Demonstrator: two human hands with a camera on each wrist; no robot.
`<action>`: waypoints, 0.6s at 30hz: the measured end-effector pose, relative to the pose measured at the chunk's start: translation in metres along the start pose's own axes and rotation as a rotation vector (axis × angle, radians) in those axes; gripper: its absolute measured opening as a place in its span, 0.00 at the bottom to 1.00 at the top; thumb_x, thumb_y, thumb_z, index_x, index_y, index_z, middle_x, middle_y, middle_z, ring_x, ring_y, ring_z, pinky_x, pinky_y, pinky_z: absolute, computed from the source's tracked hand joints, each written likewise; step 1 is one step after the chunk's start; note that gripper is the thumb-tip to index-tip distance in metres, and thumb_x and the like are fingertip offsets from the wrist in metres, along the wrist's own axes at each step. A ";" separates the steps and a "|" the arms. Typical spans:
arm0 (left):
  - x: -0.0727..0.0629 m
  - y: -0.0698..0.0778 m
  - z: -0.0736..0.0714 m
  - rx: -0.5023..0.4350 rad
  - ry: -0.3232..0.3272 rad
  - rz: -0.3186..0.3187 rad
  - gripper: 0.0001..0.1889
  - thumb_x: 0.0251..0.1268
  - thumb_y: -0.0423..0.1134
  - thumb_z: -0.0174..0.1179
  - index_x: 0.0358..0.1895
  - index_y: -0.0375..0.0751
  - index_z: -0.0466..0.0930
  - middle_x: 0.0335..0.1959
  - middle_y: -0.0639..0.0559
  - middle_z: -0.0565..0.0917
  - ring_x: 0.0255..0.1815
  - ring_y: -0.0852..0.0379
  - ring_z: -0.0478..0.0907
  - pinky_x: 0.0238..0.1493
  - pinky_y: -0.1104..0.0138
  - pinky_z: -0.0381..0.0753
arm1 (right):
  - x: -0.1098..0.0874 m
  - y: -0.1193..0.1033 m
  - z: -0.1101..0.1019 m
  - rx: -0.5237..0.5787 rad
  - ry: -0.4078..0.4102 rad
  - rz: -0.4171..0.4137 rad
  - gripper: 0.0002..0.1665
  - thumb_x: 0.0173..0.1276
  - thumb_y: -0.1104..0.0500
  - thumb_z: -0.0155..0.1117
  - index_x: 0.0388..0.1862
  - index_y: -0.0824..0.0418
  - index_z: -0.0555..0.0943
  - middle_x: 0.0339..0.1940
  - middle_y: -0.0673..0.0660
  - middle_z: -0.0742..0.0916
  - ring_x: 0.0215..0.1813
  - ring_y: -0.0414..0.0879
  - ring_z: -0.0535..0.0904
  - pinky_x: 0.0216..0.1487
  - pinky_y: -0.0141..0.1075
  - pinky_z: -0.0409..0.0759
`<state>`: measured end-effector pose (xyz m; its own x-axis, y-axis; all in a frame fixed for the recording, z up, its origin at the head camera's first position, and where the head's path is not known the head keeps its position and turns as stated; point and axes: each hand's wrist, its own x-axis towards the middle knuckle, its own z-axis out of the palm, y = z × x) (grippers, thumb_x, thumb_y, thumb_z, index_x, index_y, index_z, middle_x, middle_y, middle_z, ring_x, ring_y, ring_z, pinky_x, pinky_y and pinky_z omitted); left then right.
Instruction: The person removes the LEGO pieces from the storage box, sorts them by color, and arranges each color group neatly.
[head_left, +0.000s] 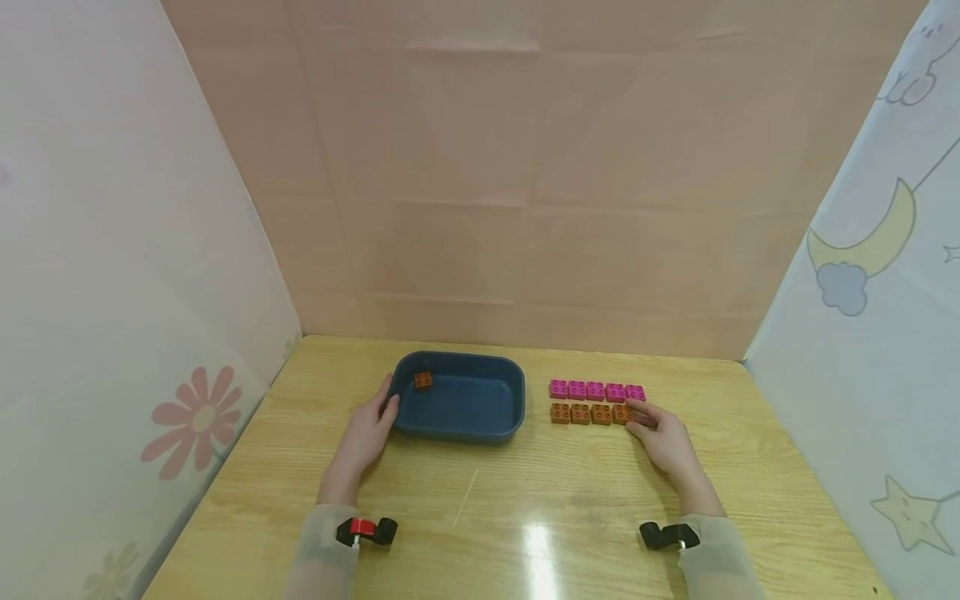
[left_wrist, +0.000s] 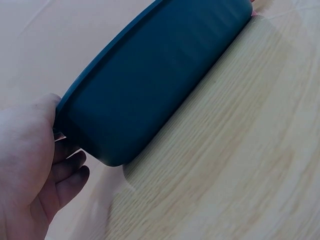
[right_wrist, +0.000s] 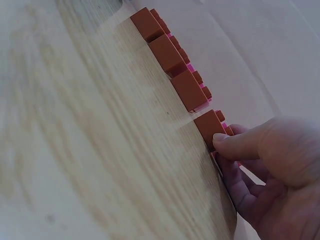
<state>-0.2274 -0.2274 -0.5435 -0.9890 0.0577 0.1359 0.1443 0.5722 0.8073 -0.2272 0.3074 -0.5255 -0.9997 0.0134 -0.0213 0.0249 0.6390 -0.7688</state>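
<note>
A dark blue plastic tray [head_left: 460, 435] stands on the table, with one orange toy brick [head_left: 423, 380] in its far left corner. My left hand [head_left: 370, 429] holds the tray's left end; in the left wrist view its thumb lies at the rim and the other fingers are partly hidden. To the right of the tray, several orange bricks [head_left: 581, 414] form a row. At that row's right end, my right hand [head_left: 666, 442] pinches the last orange brick [right_wrist: 206, 131] between thumb and fingers. The brick stands slightly apart from its neighbour.
Just behind the orange row runs a row of several pink bricks [head_left: 596, 391]. The wooden table [head_left: 480, 517] meets a beige back wall [head_left: 525, 208]. Patterned white sheets hang at the left [head_left: 112, 292] and right [head_left: 862, 350].
</note>
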 end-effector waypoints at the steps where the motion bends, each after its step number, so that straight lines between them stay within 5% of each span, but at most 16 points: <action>1: 0.000 0.000 0.000 -0.004 0.002 0.002 0.32 0.90 0.46 0.48 0.86 0.37 0.56 0.79 0.33 0.69 0.33 0.45 0.77 0.56 0.48 0.76 | 0.000 0.000 0.000 -0.001 -0.001 -0.001 0.29 0.82 0.66 0.62 0.79 0.66 0.74 0.73 0.74 0.78 0.72 0.71 0.76 0.74 0.64 0.70; 4: 0.000 0.000 0.000 -0.009 0.001 0.005 0.32 0.90 0.46 0.48 0.86 0.37 0.56 0.79 0.34 0.68 0.52 0.37 0.83 0.64 0.45 0.77 | 0.000 0.000 -0.001 0.001 -0.003 0.000 0.29 0.82 0.66 0.61 0.79 0.66 0.73 0.74 0.73 0.78 0.73 0.70 0.75 0.74 0.64 0.70; 8: 0.001 0.000 -0.001 -0.011 0.000 0.006 0.32 0.90 0.46 0.49 0.86 0.36 0.56 0.79 0.34 0.68 0.71 0.34 0.76 0.72 0.41 0.73 | -0.001 -0.001 -0.001 0.010 -0.005 0.008 0.29 0.82 0.66 0.61 0.79 0.66 0.73 0.74 0.73 0.77 0.74 0.71 0.74 0.75 0.65 0.68; 14: 0.000 0.001 -0.001 -0.018 -0.004 0.013 0.33 0.90 0.48 0.47 0.86 0.36 0.55 0.79 0.33 0.68 0.63 0.33 0.80 0.70 0.42 0.75 | -0.001 -0.003 -0.002 0.013 -0.004 0.019 0.28 0.82 0.66 0.61 0.78 0.66 0.74 0.74 0.74 0.77 0.73 0.71 0.74 0.74 0.65 0.69; 18: -0.001 0.002 -0.002 -0.025 -0.005 0.016 0.34 0.90 0.51 0.47 0.86 0.35 0.55 0.79 0.34 0.68 0.73 0.34 0.74 0.73 0.41 0.72 | -0.001 -0.003 -0.001 0.016 -0.006 0.021 0.28 0.82 0.66 0.61 0.78 0.66 0.73 0.74 0.75 0.77 0.73 0.72 0.74 0.74 0.65 0.68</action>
<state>-0.2261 -0.2282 -0.5410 -0.9867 0.0713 0.1460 0.1610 0.5508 0.8189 -0.2259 0.3065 -0.5228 -0.9989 0.0220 -0.0419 0.0465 0.6264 -0.7781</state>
